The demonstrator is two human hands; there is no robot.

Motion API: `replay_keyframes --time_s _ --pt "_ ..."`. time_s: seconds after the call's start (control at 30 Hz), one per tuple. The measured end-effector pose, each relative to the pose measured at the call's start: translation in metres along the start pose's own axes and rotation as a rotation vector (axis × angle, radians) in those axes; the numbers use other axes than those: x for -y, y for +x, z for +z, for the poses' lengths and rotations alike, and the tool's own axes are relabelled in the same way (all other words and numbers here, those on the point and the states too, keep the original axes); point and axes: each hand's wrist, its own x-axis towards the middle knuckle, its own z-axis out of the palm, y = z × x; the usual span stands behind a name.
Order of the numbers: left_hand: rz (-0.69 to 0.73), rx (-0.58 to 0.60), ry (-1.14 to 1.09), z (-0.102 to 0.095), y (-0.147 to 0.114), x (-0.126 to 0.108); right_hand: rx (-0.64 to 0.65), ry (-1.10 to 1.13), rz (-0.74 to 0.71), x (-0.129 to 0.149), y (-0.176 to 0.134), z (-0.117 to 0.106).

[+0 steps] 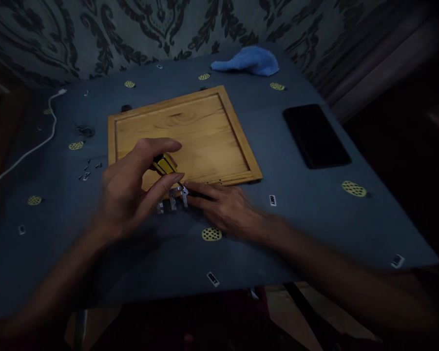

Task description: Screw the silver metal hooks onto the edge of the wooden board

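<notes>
My left hand [126, 187] is closed around the yellow-and-black handle of a screwdriver [164, 165], its index finger lifted off the handle. The screwdriver tilts down to a small silver metal fitting [173, 197] with several prongs, at the near edge of a framed wooden panel [190, 131]. From the right, my right hand [228, 204] pinches this fitting against the panel's edge with its fingertips. The exact grip and the screwdriver's tip are partly hidden by fingers. Small dark holes show in the panel's near edge, right of the fitting.
Several small screws [85, 168] lie left of the panel, near a small dark tangled item [85, 130]. A white cable [25, 153] runs down the left side. A blue cloth [250, 61] is at the back, and a black phone [316, 136] lies on the right of the table [295, 234].
</notes>
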Motion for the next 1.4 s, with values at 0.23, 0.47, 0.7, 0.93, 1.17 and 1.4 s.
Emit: replay_keyframes --time_s 0.23,0.47,0.7,0.93,1.17,1.4 --pt "-0.026 0.060 0.018 -0.0031 -0.0010 0.0008 0.034 -0.002 0.010 -0.0007 -0.0004 -0.0029" --pt "0.010 0.050 0.035 -0.0031 0.0002 -0.0021 0.036 0.003 0.006 -0.0002 0.0004 -0.0028" --pt "0.087 0.065 0.048 -0.0026 0.0016 -0.0033 0.039 0.020 -0.003 -0.0001 0.0002 -0.0056" --pt "0.064 0.070 -0.004 -0.0040 0.0018 0.0009 0.006 -0.006 -0.015 -0.0007 0.0002 -0.0027" --pt "0.081 0.074 -0.007 -0.0036 0.0050 0.0032 -0.016 -0.027 -0.032 -0.0010 -0.0011 -0.0018" --pt "0.072 0.019 0.083 -0.0061 0.0081 0.0045 -0.006 0.019 -0.041 -0.0022 -0.0003 -0.0034"
